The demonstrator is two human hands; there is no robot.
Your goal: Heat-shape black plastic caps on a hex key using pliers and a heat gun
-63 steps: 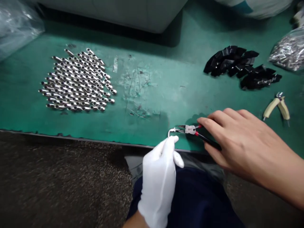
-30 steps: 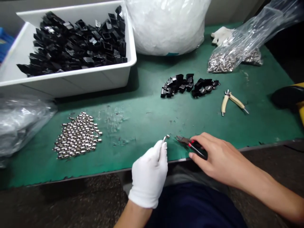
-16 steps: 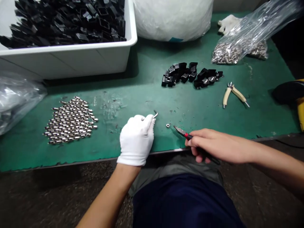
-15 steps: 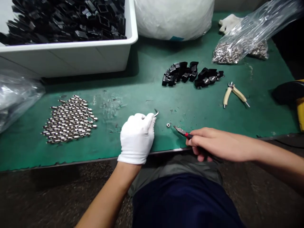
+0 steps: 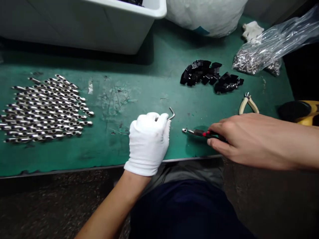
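Observation:
My left hand (image 5: 149,142), in a white glove, is closed in a fist around a small hex key (image 5: 172,115); its bent end sticks out past the thumb. My bare right hand (image 5: 236,139) grips a pair of pliers (image 5: 199,132) with black and red handles, the jaws aimed left. Right at the jaw tips is a small shiny metal tube piece (image 5: 184,130) on the green table (image 5: 139,99). Whether the jaws pinch it or only touch it, I cannot tell.
Many metal tube pieces (image 5: 50,113) lie in rows at left. Black plastic parts (image 5: 201,73), cream-handled cutters (image 5: 249,103) and a bag of metal parts (image 5: 249,59) are on the right. A white bin (image 5: 124,30) and a white bag (image 5: 211,16) stand behind. A yellow-black tool (image 5: 299,111) sits far right.
My right hand has brought the pliers down to the small metal piece, its back now turned up. The hex key shows more of its bend. The view has shifted downward and closer.

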